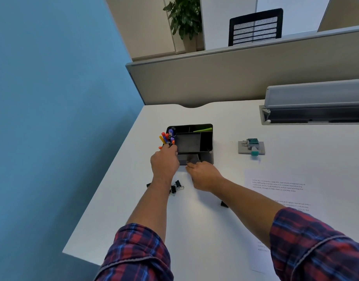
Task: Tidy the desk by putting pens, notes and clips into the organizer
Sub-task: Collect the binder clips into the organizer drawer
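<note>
The black desk organizer (206,142) stands on the white desk. Several coloured pens (167,138) stick up from its left compartment, and a green note (203,130) lies in a back one. A small drawer (191,158) at its front is pulled out a little. My left hand (164,164) grips the organizer's front left corner, just below the pens. My right hand (205,176) has curled fingers on the drawer's front edge. Black binder clips (175,188) lie beside my left wrist, one (148,185) left of it and one (224,204) under my right forearm.
Printed paper sheets (276,185) lie on the desk (225,230) at the right. A grey pad with a teal-topped item (251,148) sits right of the organizer. A cable tray with a raised lid (316,110) is at the back right. The desk's left edge borders a blue wall.
</note>
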`<move>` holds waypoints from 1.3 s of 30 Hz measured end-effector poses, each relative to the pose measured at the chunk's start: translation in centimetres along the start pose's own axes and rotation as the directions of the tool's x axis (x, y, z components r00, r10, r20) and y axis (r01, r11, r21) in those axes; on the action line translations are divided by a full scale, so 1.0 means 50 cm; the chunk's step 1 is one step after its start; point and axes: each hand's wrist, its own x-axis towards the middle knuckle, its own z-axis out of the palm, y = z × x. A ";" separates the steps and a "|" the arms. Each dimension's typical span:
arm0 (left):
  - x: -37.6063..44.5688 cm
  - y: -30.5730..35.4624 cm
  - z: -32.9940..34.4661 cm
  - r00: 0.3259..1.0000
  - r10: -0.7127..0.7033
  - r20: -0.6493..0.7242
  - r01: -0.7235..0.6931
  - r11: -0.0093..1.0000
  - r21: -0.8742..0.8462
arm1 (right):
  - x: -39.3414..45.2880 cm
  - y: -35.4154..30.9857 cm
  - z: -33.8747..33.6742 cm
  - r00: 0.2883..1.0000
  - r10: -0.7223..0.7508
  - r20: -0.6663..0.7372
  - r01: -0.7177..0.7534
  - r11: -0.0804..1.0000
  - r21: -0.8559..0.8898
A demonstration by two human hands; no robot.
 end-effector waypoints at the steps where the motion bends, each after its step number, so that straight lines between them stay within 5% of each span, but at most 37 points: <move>1: -0.002 0.001 0.000 1.000 0.000 -0.003 0.000 1.000 0.000 | 0.002 -0.002 0.003 1.000 0.015 0.015 -0.016 1.000 0.018; 3: -0.006 0.002 0.000 1.000 -0.001 -0.001 0.001 1.000 -0.010 | 0.005 -0.007 0.010 0.990 0.125 0.067 -0.133 0.983 0.130; 5: -0.008 0.002 -0.001 1.000 -0.002 0.003 0.002 1.000 -0.023 | 0.006 -0.010 0.013 0.935 0.323 0.148 -0.355 0.831 0.429; 8: -0.010 0.004 -0.002 1.000 -0.003 0.002 0.003 0.999 -0.035 | 0.011 -0.013 0.011 0.796 0.529 0.294 -0.473 0.240 0.848; 11: -0.011 0.005 -0.002 1.000 -0.012 0.002 0.012 0.999 -0.033 | 0.026 -0.025 0.000 0.651 0.566 0.506 -0.357 -0.360 0.862; 15: -0.012 0.006 -0.001 1.000 -0.015 -0.004 0.015 1.000 -0.025 | 0.049 -0.053 -0.002 0.589 0.521 0.618 -0.127 -0.695 0.708; 19: -0.011 0.008 -0.002 1.000 -0.020 0.001 0.020 0.999 -0.036 | 0.069 -0.079 0.005 0.472 0.569 0.673 0.084 -0.789 0.608; 22: -0.010 0.007 -0.003 1.000 -0.018 0.015 0.019 0.999 -0.035 | 0.077 -0.093 0.014 0.455 0.590 0.668 0.181 -0.795 0.579; 39: -0.008 0.009 0.004 0.998 -0.032 0.046 0.033 0.999 -0.030 | 0.065 -0.113 0.021 0.463 0.560 0.687 0.086 -0.800 0.594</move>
